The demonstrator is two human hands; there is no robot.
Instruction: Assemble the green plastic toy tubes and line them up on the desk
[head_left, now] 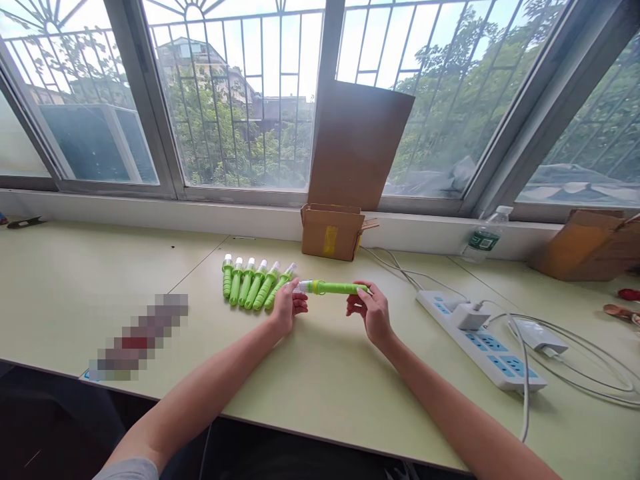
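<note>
Between my two hands a green tube with a clear ribbed cap [333, 288] is held level above the table. My left hand [286, 307] is closed around its clear end, and my right hand [373, 310] pinches the green tip on the right. Several similar green tubes [249, 287] with clear or white caps lie side by side in a row, just left of my left hand. My left hand partly covers the rightmost of these. What the tubes contain cannot be made out.
A small cardboard box [327, 233] stands by the window ledge with a cardboard sheet [357, 147] behind it. On the right lie a power strip [480, 340], a charger and loose cables [590, 373]. A plastic bottle [485, 237] leans near another carton [583, 247].
</note>
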